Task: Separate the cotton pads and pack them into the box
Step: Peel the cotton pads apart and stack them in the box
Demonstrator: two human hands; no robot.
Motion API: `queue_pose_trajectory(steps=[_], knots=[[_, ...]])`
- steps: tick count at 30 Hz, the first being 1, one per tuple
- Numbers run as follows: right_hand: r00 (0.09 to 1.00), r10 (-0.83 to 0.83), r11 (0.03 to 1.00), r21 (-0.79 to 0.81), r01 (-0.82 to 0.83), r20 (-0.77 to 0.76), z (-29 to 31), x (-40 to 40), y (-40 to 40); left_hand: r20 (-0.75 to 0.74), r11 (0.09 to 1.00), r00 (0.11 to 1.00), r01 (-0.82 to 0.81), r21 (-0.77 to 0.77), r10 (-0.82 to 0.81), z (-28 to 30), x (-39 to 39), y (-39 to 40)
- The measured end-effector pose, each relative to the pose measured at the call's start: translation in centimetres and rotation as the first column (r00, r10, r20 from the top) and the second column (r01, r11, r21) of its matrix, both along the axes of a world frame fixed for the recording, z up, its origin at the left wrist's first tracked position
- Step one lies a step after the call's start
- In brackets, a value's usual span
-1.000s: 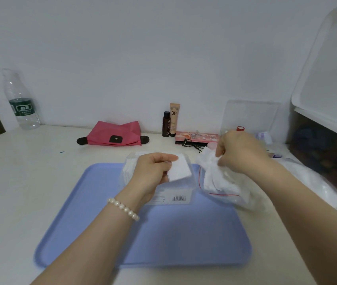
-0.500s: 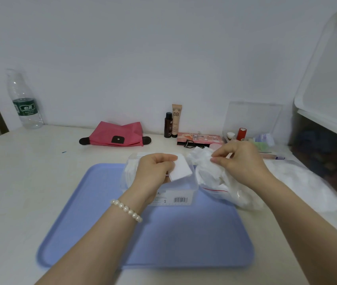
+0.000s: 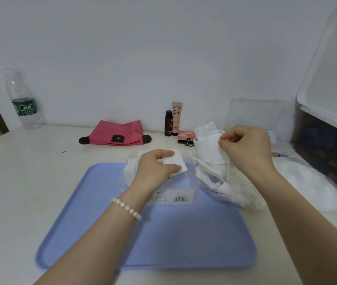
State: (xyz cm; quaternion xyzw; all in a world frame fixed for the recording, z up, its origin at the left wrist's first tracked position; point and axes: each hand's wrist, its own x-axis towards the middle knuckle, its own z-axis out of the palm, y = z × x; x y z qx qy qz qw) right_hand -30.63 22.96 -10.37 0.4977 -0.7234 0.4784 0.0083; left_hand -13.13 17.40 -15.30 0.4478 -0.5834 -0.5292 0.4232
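Pale tabletop runs back to a white wall, with a blue tray lying flat in front of the person. At the tray's far edge stands a clear plastic box, barcode label on its near wall, white pads already showing inside on its left side.

The left hand hovers over the box mouth, thumb and fingers pinching 1 square cotton pad held roughly flat. The right hand is raised just right of the box, fingertips pinched on a crumpled bunch of joined pads drawn up out of a clear zip bag with a red seal line, which slumps on the tray's right corner. A second heap of white material lies farther right on the tabletop.

What matters for the next move: the single pad sits directly above the box opening, so the left hand, the nearer one, likely only needs to lower and release. The bunch lies to the right of that pad and higher, hanging more or less upright from the right hand's pinch; peeling the next pad off probably needs the left hand free to reach across.

Behind stand a pink pouch, a water bottle, a dark small bottle and a BB tube.
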Motion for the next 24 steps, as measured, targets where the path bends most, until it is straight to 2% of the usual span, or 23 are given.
queue_pose_trajectory(steps=[3,5,7,9,11,15,18,24], knots=[[0.998,-0.061,0.998,-0.022,0.060,-0.032,0.5,0.2,0.0,-0.049,1.000,0.999,-0.002,0.003,0.002,0.2,0.6,-0.2],[0.995,-0.083,0.996,-0.016,0.082,-0.057,0.8,0.1,0.1,0.013,0.996,0.998,0.070,-0.048,-0.069,0.1,1.0,-0.1],[0.993,-0.096,0.995,-0.004,0.096,-0.068,1.0,0.0,0.0,0.224,0.972,0.960,0.200,-0.124,-0.169,-0.1,1.3,0.1],[0.992,-0.082,0.995,0.051,0.087,-0.098,1.0,-0.2,-0.1,0.476,0.923,0.848,0.346,-0.167,-0.232,-0.5,1.3,0.3],[0.992,-0.050,0.991,0.116,0.064,-0.120,0.8,-0.2,-0.3,0.612,0.899,0.759,0.403,-0.171,-0.224,-0.8,1.1,0.3],[0.995,-0.030,0.992,0.123,0.041,-0.094,0.6,0.2,-0.2,0.621,0.928,0.765,0.335,-0.160,-0.170,-0.7,1.7,-0.4],[0.994,-0.070,0.997,0.018,0.072,-0.084,0.9,0.4,0.0,0.648,0.929,0.754,0.310,-0.201,-0.111,-0.9,2.5,-0.9],[0.994,-0.066,0.994,-0.096,0.058,-0.089,2.3,1.4,-0.1,0.581,0.939,0.806,0.278,-0.202,-0.113,-0.8,3.3,-1.2]])
